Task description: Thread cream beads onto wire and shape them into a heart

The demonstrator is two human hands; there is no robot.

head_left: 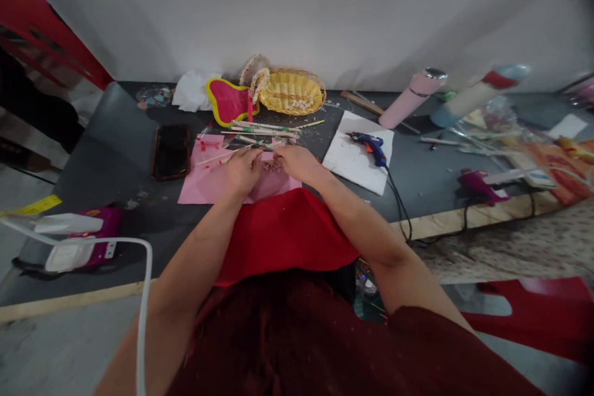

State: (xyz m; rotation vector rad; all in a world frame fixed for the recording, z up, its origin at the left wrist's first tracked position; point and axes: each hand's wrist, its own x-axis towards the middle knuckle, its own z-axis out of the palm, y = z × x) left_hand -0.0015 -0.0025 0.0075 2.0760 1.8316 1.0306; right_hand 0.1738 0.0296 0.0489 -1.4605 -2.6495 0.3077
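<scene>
From the head camera, we have both hands together over the pink sheet [204,189] near the middle of the bench [116,154], just beyond the red cloth [283,232] that hangs over its near edge. Our left hand [242,171] is curled, its fingertips pressed together on a thin stick [218,158] that slants off to the left. Our right hand [297,162] has its fingers closed toward a small speckled piece [273,166] lying between the two hands; whether it truly pinches the piece we cannot tell.

As to progress, we judge the work to be midway. Loose sticks [264,130] lie unused just past our hands, toward the far edge. The glue gun [369,145] rests on a white sheet [355,164] to the right, apart from both hands. At the far edge stand a yellow basket [290,93] and a pink heart-shaped piece [229,102], seemingly finished. A dark phone [171,150] lies left of the pink sheet.
</scene>
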